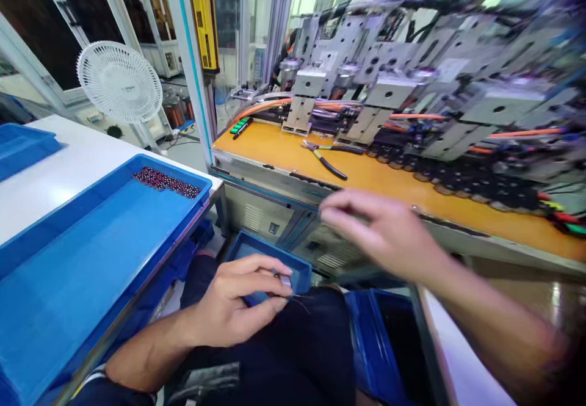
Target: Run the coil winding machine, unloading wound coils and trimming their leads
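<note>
My left hand is closed above my lap, pinching a small silvery part between thumb and fingers. A fine wire trails from that part to the right. My right hand is raised in front of the machine's orange bench, blurred by motion. Its thumb and fingertips come close together; anything between them is too small to make out. Beyond it, a pair of pliers with black and yellow handles lies spread on the orange bench top. Below my hands sits a small blue bin.
To the left, a long blue tray on a white table holds many small dark reddish parts at its far end. Machine fixtures line the orange bench. A white fan stands behind. Another blue container is beside my right leg.
</note>
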{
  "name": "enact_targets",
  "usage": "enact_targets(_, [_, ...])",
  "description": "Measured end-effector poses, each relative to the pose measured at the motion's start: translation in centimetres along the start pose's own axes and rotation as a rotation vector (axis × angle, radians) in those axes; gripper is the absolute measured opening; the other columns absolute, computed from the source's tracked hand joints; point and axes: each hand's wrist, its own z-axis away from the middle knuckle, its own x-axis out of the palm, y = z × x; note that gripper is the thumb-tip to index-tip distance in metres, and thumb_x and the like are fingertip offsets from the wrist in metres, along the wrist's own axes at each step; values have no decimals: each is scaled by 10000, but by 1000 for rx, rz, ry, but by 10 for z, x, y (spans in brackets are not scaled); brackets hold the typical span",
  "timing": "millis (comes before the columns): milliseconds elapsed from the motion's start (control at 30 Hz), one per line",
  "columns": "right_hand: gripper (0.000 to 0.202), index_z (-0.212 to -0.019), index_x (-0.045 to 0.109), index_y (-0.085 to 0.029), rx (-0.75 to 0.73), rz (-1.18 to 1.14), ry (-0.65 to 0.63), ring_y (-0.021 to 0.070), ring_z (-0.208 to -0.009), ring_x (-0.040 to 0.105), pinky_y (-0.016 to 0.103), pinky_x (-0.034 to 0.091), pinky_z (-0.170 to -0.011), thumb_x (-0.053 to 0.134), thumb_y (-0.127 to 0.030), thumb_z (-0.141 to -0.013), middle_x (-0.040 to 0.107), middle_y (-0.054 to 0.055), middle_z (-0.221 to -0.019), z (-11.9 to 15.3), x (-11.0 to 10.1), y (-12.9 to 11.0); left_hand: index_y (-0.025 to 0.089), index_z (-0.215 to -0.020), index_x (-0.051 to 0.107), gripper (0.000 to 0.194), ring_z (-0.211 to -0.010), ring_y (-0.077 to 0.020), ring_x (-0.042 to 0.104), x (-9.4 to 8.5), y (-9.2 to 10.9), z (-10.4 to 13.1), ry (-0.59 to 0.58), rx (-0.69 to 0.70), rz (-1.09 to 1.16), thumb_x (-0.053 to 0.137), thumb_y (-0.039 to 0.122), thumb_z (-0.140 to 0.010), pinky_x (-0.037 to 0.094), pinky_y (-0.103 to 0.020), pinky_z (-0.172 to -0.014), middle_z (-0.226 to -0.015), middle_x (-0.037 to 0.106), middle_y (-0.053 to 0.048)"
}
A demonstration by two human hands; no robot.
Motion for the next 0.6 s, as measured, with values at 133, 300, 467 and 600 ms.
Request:
enact_targets(133, [507,-1236,576,-87,117,374,4,298,-1221,532,411,419,-1046,603,-417,-852,574,177,-1314,-76,6,79,131,-932,718,215,-807,-142,692,1,-1,-5,125,-12,37,676,11,-760,569,-238,-709,-1041,713,-137])
enact_targets(300, [520,-1161,597,-47,128,447,-193,335,-1092,569,460,445,-928,504,-485,-896,606,234,-1189,-106,28,110,153,-955,722,230,-896,-184,703,-4,-4,-5,237,-59,29,680,26,-769,576,-272,-742,-1032,720,-126])
enact_targets(467, [563,-1106,594,-22,79,487,-222,328,-956,564,447,446,-834,413,-526,-932,591,259,-1053,-80,23,97,160,-941,730,209,-924,-189,697,-9,-8,0,302,-103,-2,683,40,-776,566,-286,-770,-1037,719,-117])
enact_targets(600, [498,-1210,566,-26,23,506,-172,346,-992,539,459,453,-880,564,-369,-849,559,239,-1083,-23,18,82,166,-934,735,193,-945,-194,687,-8,-11,0,340,-159,41,686,56,-782,563,-292,-774,-1050,717,-116])
